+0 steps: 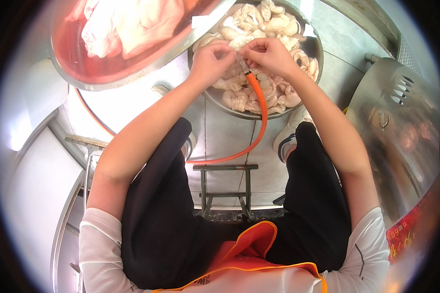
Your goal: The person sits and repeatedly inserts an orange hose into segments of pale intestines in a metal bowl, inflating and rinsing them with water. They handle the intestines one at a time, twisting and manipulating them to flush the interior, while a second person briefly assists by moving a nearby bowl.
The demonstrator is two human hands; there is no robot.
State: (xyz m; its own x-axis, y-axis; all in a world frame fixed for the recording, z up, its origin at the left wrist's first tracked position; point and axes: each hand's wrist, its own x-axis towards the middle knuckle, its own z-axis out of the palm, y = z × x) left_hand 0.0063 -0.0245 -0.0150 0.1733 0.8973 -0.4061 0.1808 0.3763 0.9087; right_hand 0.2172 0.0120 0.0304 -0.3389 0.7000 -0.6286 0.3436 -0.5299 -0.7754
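An orange hose (261, 110) curves up from the floor to a round metal basin (238, 112) filled with pale animal intestines (242, 97). A clear nozzle (243, 65) is fixed to the hose's upper end. Pinched fingers of my left hand (215, 62) meet at the nozzle's tip, above the basin. On the other side, my right hand (269, 55) has thumb and fingertips together close to the same tip. Both hands seem to hold a thin edge of intestine around the tip, though the fingers partly hide it.
A larger metal tub (106, 88) with pinkish liquid and big pale pieces of meat overlaps the basin's upper left. A low metal-framed stool (225, 167) stands between my legs. At the right is a shiny metal appliance or panel (392, 124) with slots. My shoes flank the basin.
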